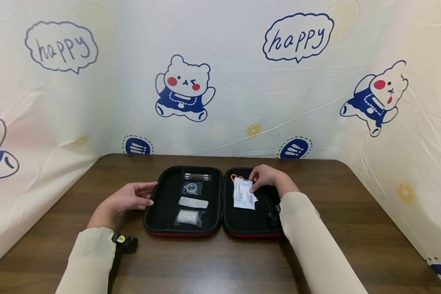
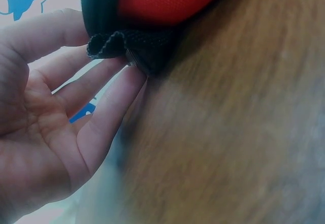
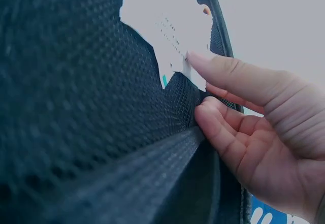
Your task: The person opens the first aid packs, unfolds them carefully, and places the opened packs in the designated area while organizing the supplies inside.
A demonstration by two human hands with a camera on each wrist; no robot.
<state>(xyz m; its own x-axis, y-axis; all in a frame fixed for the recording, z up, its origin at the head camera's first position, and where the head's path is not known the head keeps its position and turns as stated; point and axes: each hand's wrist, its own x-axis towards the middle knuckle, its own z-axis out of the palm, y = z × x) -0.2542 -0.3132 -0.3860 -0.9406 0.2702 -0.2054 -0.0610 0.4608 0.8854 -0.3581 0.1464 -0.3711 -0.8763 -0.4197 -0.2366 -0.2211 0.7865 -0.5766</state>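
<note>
A black zip case (image 1: 183, 236) with red outer sides lies spread open on the table. My left hand (image 1: 130, 198) touches its left rim with fairly straight fingers; the left wrist view shows thumb and fingers at the zipper edge (image 2: 109, 45). Over the right half, my right hand (image 1: 266, 177) pinches white printed packets (image 1: 244, 195) between thumb and fingers. Behind the packets shows an orange scissor handle (image 1: 233, 178), mostly hidden. In the right wrist view, the packets (image 3: 170, 31) stand against black mesh (image 3: 101, 82), with the thumb on their printed face.
In the left half lie slim wrapped sticks (image 1: 197, 177), a bagged tape roll (image 1: 191, 188), a flat white strip (image 1: 193, 202) and a bagged white bandage roll (image 1: 188, 217). The case stands on a brown wooden table (image 1: 213, 265), with a patterned curtain (image 1: 239, 94) behind it.
</note>
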